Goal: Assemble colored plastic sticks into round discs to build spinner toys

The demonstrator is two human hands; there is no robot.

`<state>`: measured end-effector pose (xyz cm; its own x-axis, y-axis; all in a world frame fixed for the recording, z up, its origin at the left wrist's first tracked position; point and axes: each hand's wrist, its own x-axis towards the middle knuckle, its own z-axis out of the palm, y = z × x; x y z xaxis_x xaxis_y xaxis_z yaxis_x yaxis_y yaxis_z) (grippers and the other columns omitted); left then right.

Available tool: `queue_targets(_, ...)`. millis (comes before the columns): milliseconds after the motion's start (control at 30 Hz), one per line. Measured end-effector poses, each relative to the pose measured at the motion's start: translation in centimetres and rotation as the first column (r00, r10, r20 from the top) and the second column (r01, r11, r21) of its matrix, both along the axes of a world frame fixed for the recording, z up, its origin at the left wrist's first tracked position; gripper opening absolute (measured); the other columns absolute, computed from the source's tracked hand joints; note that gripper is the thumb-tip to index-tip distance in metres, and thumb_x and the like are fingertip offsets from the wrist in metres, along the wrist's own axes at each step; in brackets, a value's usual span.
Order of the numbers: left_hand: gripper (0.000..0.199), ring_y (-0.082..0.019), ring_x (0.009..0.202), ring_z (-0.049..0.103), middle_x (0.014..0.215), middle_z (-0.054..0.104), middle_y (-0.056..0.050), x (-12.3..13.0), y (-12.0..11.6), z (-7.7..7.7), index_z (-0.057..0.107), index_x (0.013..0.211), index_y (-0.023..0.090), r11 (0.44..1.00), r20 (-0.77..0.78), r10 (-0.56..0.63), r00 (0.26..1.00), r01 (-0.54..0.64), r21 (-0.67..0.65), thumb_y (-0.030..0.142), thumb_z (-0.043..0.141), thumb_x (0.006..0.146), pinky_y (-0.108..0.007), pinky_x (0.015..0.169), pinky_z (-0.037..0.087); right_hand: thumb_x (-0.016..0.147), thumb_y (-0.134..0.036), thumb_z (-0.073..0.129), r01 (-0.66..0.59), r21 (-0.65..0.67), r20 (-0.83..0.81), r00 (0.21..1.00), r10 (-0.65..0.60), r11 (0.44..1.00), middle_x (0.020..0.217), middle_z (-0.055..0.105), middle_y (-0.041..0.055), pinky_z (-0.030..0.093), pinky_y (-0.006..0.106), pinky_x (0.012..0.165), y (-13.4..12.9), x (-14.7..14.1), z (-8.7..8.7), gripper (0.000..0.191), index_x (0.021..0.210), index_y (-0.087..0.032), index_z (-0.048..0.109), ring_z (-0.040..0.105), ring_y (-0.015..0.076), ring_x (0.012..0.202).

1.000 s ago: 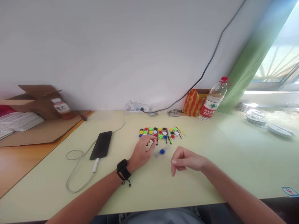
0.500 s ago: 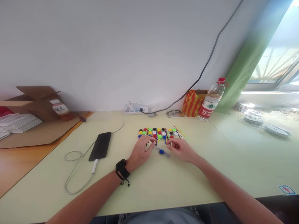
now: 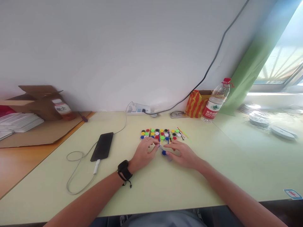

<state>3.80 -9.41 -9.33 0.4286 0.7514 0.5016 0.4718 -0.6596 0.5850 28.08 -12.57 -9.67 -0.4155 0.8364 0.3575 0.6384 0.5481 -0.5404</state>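
Note:
Rows of small round pieces (image 3: 152,134) in several colours lie on the pale table, with thin coloured sticks (image 3: 182,133) between and to the right of them. A blue round piece (image 3: 164,152) sits apart, nearer to me, on or beside a clear strip. My left hand (image 3: 146,151) has thumb and forefinger pinched at the upper left of the blue piece; what they hold is too small to make out. At the right, my right hand (image 3: 183,154) has its fingers apart, the thumb tip beside the blue piece.
A phone (image 3: 102,146) with a white cable lies at the left. Behind are a power strip (image 3: 138,109), glasses (image 3: 177,114), a striped bag (image 3: 195,104) and a water bottle (image 3: 215,102). White discs (image 3: 258,118) are stacked at the right, a cardboard box (image 3: 46,102) stands far left.
My right hand has moved slightly left and towards me, its thumb now beside the blue piece and its fingers wider apart. My left hand has hardly moved.

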Motion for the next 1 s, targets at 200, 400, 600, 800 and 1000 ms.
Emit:
queue_targets(200,0.014,-0.021,0.092,0.059,0.098,0.071,-0.003,0.06,0.08,-0.02,0.07,0.1,0.024,1.0,-0.001,0.001,1.0,-0.001,-0.009,0.025,0.056,0.101,-0.036,0.085,0.047,0.101,-0.035,0.058,-0.069,0.003,0.094,0.993,0.069,0.998,0.095,0.061,0.0057,0.049,0.033,0.074,-0.43,-0.3,0.26,0.025,0.118,-0.028,0.076,0.06,0.02,0.084)
queue_targets(400,0.014,-0.021,0.095,0.059,0.099,0.071,-0.004,0.11,0.12,-0.18,0.071,0.102,0.023,1.0,0.01,-0.016,1.0,0.017,-0.018,0.027,0.057,0.1,-0.037,0.09,0.048,0.101,-0.026,0.058,-0.101,-0.043,0.031,0.994,0.102,0.994,0.098,0.068,0.006,0.049,0.034,0.08,-0.15,-0.73,0.16,0.014,0.103,-0.023,0.071,0.062,0.0213,0.094)
queue_targets(600,0.027,-0.021,0.097,0.063,0.108,0.072,-0.006,0.12,-0.08,0.39,0.071,0.115,0.023,0.981,0.15,-0.031,0.988,0.058,-0.184,0.035,0.049,0.105,-0.035,0.09,0.05,0.102,-0.021,0.051,-0.119,-0.021,-0.024,0.993,0.119,0.993,0.097,0.069,0.0056,0.049,0.034,0.078,-0.09,-0.57,0.36,0.014,0.099,-0.023,0.064,0.062,0.0208,0.089)
queue_targets(800,0.037,-0.023,0.104,0.069,0.122,0.072,-0.01,0.55,-0.19,0.54,0.072,0.123,0.023,0.689,0.445,-0.203,0.872,0.45,-0.569,0.049,0.063,0.098,-0.038,0.094,0.056,0.104,-0.024,0.047,-0.148,0.07,-0.133,0.979,0.156,0.986,0.102,0.069,0.0081,0.051,0.035,0.08,0.12,-0.54,0.33,0.02,0.107,-0.024,0.067,0.063,0.0215,0.09)
queue_targets(1000,0.039,-0.02,0.096,0.069,0.107,0.074,-0.009,0.43,0.48,0.22,0.074,0.115,0.018,0.648,0.562,-0.072,0.824,0.467,-0.602,0.043,0.08,0.087,-0.038,0.093,0.055,0.102,-0.028,0.052,-0.037,0.138,-0.239,0.969,0.069,0.99,0.122,0.062,0.0121,0.054,0.037,0.081,0.14,-0.59,0.16,0.03,0.13,-0.026,0.061,0.061,0.0223,0.095)
